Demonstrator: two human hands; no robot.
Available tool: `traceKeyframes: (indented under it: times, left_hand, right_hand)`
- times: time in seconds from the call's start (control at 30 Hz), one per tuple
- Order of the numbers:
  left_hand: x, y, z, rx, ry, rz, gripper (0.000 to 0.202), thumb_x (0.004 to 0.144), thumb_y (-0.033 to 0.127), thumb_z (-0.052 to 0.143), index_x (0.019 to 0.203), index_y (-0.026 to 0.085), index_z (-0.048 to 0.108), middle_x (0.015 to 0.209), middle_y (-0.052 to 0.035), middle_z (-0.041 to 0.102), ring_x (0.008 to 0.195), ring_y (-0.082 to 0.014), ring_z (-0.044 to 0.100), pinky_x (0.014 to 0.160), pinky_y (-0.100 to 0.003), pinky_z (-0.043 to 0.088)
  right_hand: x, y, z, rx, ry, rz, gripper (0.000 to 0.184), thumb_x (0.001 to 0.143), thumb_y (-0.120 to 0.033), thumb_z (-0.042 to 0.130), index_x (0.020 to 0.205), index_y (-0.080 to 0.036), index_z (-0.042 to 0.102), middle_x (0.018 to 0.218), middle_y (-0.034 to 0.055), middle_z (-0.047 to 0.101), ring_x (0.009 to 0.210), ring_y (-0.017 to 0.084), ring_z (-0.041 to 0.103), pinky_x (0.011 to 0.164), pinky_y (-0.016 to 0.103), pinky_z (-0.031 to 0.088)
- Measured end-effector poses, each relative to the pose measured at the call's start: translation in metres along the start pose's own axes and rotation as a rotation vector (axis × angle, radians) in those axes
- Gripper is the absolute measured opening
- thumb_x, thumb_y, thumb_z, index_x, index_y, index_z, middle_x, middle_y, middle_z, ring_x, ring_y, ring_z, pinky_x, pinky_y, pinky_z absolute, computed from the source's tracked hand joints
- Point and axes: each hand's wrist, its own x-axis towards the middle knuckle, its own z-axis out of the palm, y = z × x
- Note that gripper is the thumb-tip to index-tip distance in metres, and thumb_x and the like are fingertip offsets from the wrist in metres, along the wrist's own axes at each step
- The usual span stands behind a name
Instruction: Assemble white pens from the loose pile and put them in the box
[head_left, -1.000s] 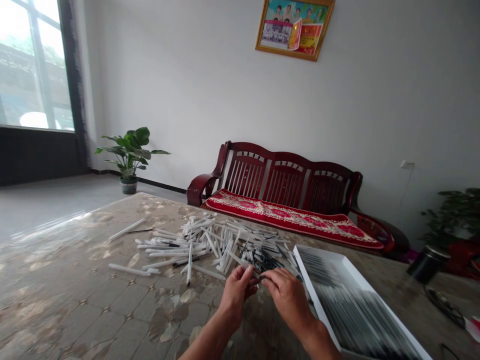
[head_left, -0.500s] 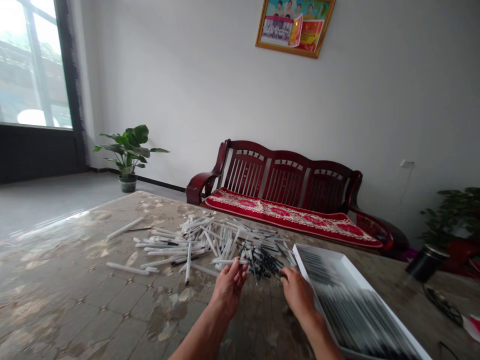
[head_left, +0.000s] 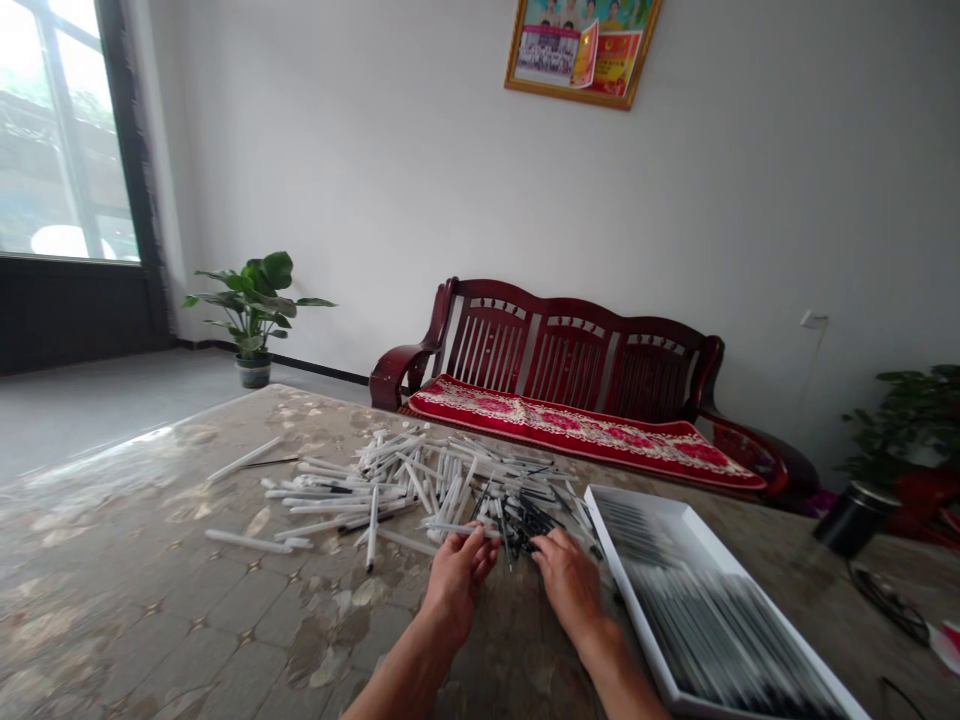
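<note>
A heap of white pen barrels [head_left: 390, 480] lies on the marbled table [head_left: 172, 610], with a smaller tangle of thin black pen parts [head_left: 534, 517] at its right end. My left hand [head_left: 454, 580] rests at the near edge of the heap, its fingertips pinched on one white barrel [head_left: 448, 527]. My right hand [head_left: 566, 583] lies palm down just right of it, with the fingers curled into the black parts. What they grip is hidden. A long white tray [head_left: 637, 497] with rows of dark pens stands right of my right hand.
A few stray white barrels [head_left: 247, 541] lie to the left on the table. A black cup [head_left: 855, 520] and a dark cable [head_left: 889, 605] sit at the far right. Behind the table stand a red wooden bench [head_left: 570, 390] and a potted plant [head_left: 255, 310].
Both hands have moved apart from each other, forward and down onto the pile. The left hand now holds a white barrel at the heap; the right has reached into the black parts.
</note>
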Motion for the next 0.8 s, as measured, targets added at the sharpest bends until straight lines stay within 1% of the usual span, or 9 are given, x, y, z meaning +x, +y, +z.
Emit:
traceKeyframes:
  times: [0.17,0.3,0.37,0.47,0.57,0.63,0.7,0.8]
  left_hand:
    - [-0.003,-0.003,0.001,0.034,-0.055,-0.032,0.012,0.077,0.007,0.071,0.082,0.014,0.061,0.066,-0.0026,0.071,0.058,-0.0117,0.070,0.053,-0.015,0.056]
    - [-0.006,-0.003,0.002,0.050,-0.060,-0.054,0.010,0.080,0.006,0.067,0.081,0.013,0.061,0.067,-0.0038,0.071,0.058,-0.0115,0.070,0.054,-0.016,0.056]
    - [-0.006,-0.003,0.003,0.051,-0.058,-0.059,0.009,0.081,0.006,0.066,0.081,0.013,0.060,0.067,-0.0041,0.071,0.059,-0.0115,0.070,0.053,-0.016,0.056]
    - [-0.006,-0.003,0.002,0.056,-0.060,-0.064,0.009,0.081,0.006,0.065,0.082,0.013,0.060,0.068,-0.0042,0.071,0.059,-0.0115,0.070,0.052,-0.016,0.055]
    - [-0.005,-0.004,0.002,0.064,-0.071,-0.056,0.008,0.083,0.006,0.063,0.082,0.013,0.060,0.068,-0.0044,0.071,0.059,-0.0115,0.070,0.052,-0.016,0.055]
    - [-0.005,-0.006,0.002,0.063,-0.078,-0.046,0.008,0.084,0.005,0.062,0.082,0.013,0.060,0.068,-0.0044,0.071,0.059,-0.0113,0.070,0.053,-0.016,0.055]
    - [-0.006,-0.007,0.003,0.061,-0.075,-0.042,0.010,0.084,0.004,0.061,0.081,0.013,0.060,0.067,-0.0044,0.071,0.059,-0.0112,0.070,0.055,-0.017,0.056]
    - [-0.008,-0.008,0.005,0.059,-0.075,-0.050,0.011,0.084,0.003,0.059,0.080,0.013,0.060,0.066,-0.0048,0.071,0.058,-0.0110,0.069,0.057,-0.017,0.056]
  right_hand:
    - [0.000,0.000,0.005,0.000,0.017,0.037,0.018,0.087,-0.015,0.055,0.096,-0.025,0.068,0.100,0.0035,0.068,0.099,0.019,0.063,0.080,0.026,0.045]
    - [-0.001,0.002,0.008,0.007,0.036,0.057,0.018,0.086,-0.012,0.054,0.095,-0.023,0.065,0.100,0.0044,0.068,0.098,0.020,0.063,0.081,0.027,0.045]
    - [-0.002,0.003,0.009,0.059,0.075,0.049,0.018,0.085,-0.011,0.053,0.094,-0.022,0.063,0.099,0.0051,0.067,0.098,0.021,0.063,0.081,0.028,0.046]
    - [-0.003,0.002,0.009,0.226,0.178,0.043,0.019,0.086,-0.011,0.049,0.095,-0.021,0.061,0.099,0.0061,0.067,0.097,0.021,0.063,0.081,0.028,0.047]
    - [-0.005,-0.003,0.008,0.477,0.246,0.025,0.019,0.087,-0.014,0.045,0.094,-0.021,0.061,0.094,0.0057,0.068,0.089,0.019,0.065,0.079,0.028,0.049]
    - [-0.006,-0.007,0.008,0.636,0.249,-0.004,0.021,0.087,-0.017,0.044,0.092,-0.022,0.064,0.092,0.0056,0.068,0.086,0.019,0.065,0.077,0.028,0.051]
    - [-0.007,-0.012,0.011,0.775,0.238,-0.014,0.022,0.086,-0.021,0.045,0.092,-0.022,0.066,0.093,0.0063,0.068,0.085,0.019,0.065,0.075,0.028,0.053]
    - [-0.008,-0.016,0.017,0.957,0.219,0.055,0.019,0.084,-0.026,0.051,0.096,-0.021,0.066,0.094,0.0067,0.070,0.083,0.020,0.067,0.071,0.028,0.054]
